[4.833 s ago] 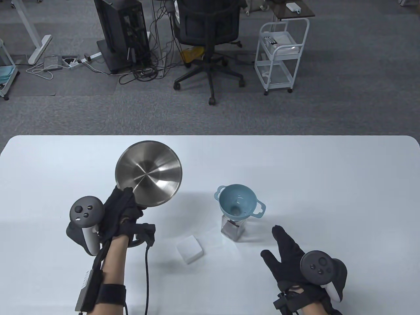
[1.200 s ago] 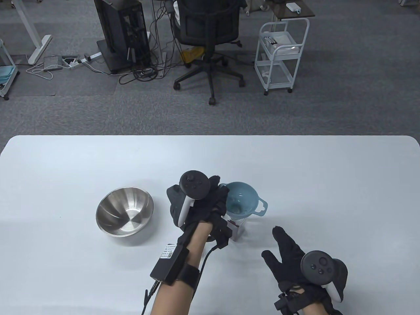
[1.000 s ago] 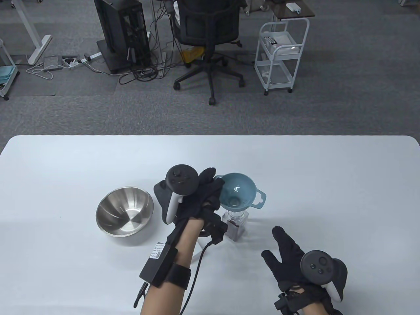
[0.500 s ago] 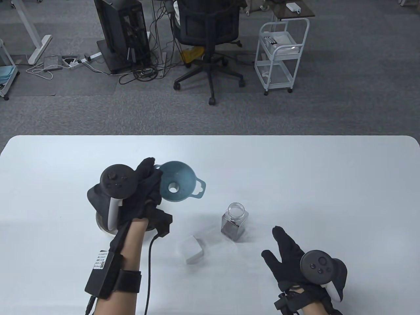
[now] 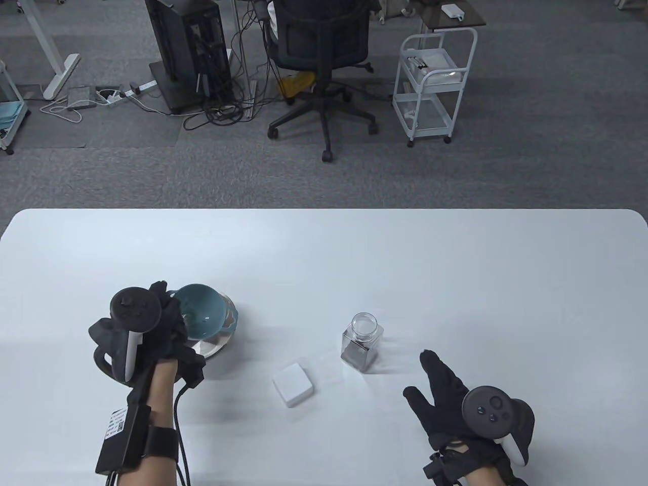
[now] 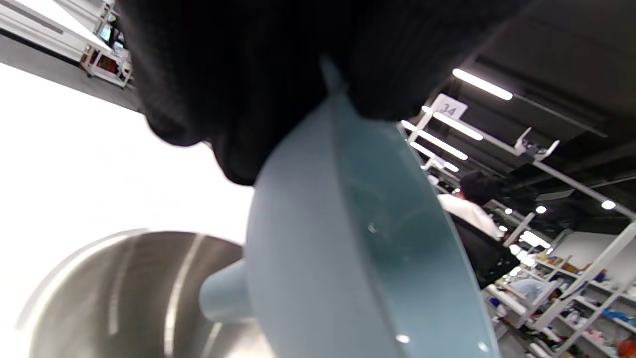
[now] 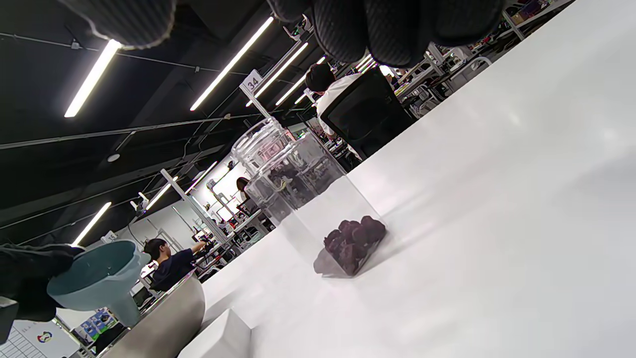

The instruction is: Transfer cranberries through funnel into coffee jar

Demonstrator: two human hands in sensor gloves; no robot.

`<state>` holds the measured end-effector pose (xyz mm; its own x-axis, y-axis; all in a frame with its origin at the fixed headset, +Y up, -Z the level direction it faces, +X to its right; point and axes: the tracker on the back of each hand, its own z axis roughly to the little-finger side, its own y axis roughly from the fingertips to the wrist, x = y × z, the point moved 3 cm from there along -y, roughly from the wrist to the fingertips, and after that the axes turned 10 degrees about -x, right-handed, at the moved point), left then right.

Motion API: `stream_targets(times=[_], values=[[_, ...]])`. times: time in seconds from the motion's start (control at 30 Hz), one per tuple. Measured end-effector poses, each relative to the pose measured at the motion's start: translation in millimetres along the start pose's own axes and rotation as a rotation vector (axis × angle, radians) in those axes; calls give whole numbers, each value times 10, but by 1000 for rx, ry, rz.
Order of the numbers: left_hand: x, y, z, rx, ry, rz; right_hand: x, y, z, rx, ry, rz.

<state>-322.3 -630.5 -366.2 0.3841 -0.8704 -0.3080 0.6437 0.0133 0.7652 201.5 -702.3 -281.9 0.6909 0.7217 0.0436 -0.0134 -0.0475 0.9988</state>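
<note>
Blue funnel [image 5: 201,316] | left hand [image 5: 167,329] grips | sign "34" [image 7: 254,80]

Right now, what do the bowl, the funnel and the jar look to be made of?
Bowl: likely stainless steel, brushed silver with streaky reflections. Funnel: probably plastic, opaque matte blue with soft highlights. Jar: clear glass or hard plastic; the dark cranberries show through its walls.

Grey carpet [image 5: 531,167], black office chair [image 5: 320,45]
</note>
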Motion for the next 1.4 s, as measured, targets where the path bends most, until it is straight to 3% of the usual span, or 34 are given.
stream_targets(times=[0.37,0.87,1.23,1.4], values=[[262,-43,146,-31,-122,-24,-9,0,-4,2,4,-4],[425,-37,230,-37,-90,19,-25,2,-1,2,7,-7],[311,94,196,35,-42,2,-28,1,3,-1,7,-10],[171,274,102,179,16,-35,-55,10,-10,3,15,-16]])
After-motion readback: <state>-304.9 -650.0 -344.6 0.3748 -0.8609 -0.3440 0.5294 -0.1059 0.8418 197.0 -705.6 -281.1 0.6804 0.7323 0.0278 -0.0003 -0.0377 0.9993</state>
